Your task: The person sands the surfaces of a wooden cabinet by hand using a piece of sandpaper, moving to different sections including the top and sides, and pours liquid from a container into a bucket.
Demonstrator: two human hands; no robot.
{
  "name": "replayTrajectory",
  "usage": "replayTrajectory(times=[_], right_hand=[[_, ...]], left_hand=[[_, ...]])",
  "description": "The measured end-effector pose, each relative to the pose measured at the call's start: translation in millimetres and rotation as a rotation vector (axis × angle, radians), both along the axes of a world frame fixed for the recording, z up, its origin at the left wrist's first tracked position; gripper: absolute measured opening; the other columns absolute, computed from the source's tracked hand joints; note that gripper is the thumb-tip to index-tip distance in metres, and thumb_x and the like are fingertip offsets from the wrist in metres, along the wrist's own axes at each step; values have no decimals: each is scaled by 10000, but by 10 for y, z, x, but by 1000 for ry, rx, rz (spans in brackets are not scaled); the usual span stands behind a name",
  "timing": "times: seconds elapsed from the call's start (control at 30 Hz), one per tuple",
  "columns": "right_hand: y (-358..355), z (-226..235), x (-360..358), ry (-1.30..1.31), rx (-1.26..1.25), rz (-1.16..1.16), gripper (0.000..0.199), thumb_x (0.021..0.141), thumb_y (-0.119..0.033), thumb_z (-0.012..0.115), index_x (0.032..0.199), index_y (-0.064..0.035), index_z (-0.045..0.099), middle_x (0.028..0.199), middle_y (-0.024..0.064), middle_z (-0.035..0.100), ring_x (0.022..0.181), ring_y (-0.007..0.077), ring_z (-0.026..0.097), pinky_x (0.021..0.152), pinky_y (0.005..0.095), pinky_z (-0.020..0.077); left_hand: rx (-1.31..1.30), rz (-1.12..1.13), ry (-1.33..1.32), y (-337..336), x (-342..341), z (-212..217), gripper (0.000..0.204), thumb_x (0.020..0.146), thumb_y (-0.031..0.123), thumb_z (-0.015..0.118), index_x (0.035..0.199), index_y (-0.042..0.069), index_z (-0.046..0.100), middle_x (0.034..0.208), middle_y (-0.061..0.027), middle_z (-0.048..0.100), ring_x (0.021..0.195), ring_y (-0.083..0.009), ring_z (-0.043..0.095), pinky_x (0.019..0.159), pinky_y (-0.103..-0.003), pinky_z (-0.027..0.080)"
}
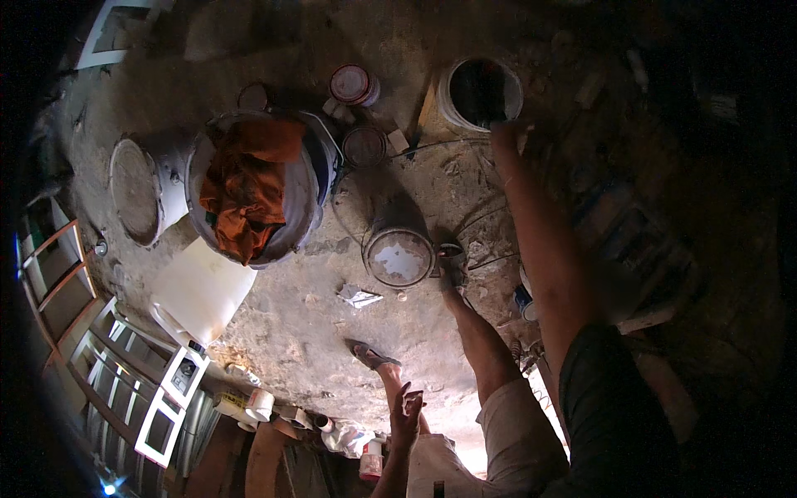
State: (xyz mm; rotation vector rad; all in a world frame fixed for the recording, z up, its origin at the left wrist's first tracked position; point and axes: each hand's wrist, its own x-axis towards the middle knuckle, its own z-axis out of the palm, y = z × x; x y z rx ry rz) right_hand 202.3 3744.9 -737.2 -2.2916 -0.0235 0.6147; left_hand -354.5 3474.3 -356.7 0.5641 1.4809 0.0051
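My right arm stretches far forward, and my right hand (510,138) is at the near rim of a white bucket (444,106) with a dark inside. Its fingers are dim and partly hidden, so whether they grip the rim is unclear. Low in front of my body, my left hand (406,412) has its fingers loosely bent and apart, holding nothing. A lidded bucket (399,259) with a pale patch on top stands by my forward foot. Left of it, a large tub (292,217) holds a crumpled orange cloth (246,187).
A lidded white pail (135,192) and a pale plastic jerrycan (202,286) are at left. Small cans (350,85) stand near the tub. A dark cable (452,143) crosses the floor. White frames (162,423) lean lower left; dark clutter (635,241) fills the right.
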Motion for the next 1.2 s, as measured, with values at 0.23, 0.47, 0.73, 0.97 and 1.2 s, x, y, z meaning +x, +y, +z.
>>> replayTrajectory(times=[0.23, 0.47, 0.73, 0.97, 1.2], right_hand=[[68, 599, -643, 653, 554, -156, 479, 995, -202, 562, 1403, 10, 428, 1381, 245, 485, 928, 323, 710, 823, 417, 653], [-396, 1118, -496, 120, 108, 278, 527, 970, -160, 570, 1439, 20, 411, 1186, 199, 619, 897, 266, 688, 712, 377, 644], [-703, 3332, -1489, 28, 148, 572, 597, 907, -28, 551, 1485, -18, 399, 1223, 159, 587, 859, 188, 612, 675, 304, 555], [-771, 4454, -2968, -16, 167, 938, 580, 906, -79, 584, 1453, 19, 421, 1387, 273, 546, 1300, 371, 545, 1103, 448, 412], [-1055, 4835, -4828, 195, 195, 1085, 575, 849, -37, 597, 1406, 12, 464, 1237, 264, 646, 1155, 360, 656, 1006, 445, 502]], left_hand=[[16, -79, 21, 270, 219, 82, 410, 1042, 231, 553, 1409, 55, 501, 1190, -118, 677, 969, -167, 684, 782, -277, 504], [148, -88, 9, 804, 459, -67, 344, 1016, 229, 601, 1288, 19, 611, 1152, -124, 689, 986, -182, 663, 898, -334, 512], [676, -340, 158, 2319, 986, 496, 240, 899, 187, 748, 1091, 42, 737, 1070, -131, 719, 855, -206, 677, 701, -315, 509], [765, 45, 397, 2547, 537, 611, 570, 844, 301, 809, 1252, 0, 550, 1245, -224, 596, 1225, -392, 549, 1027, -435, 436], [712, 517, 187, 1759, -1138, 900, 689, 859, 291, 802, 1321, -26, 401, 1274, -201, 604, 1156, -297, 611, 954, -408, 502]])
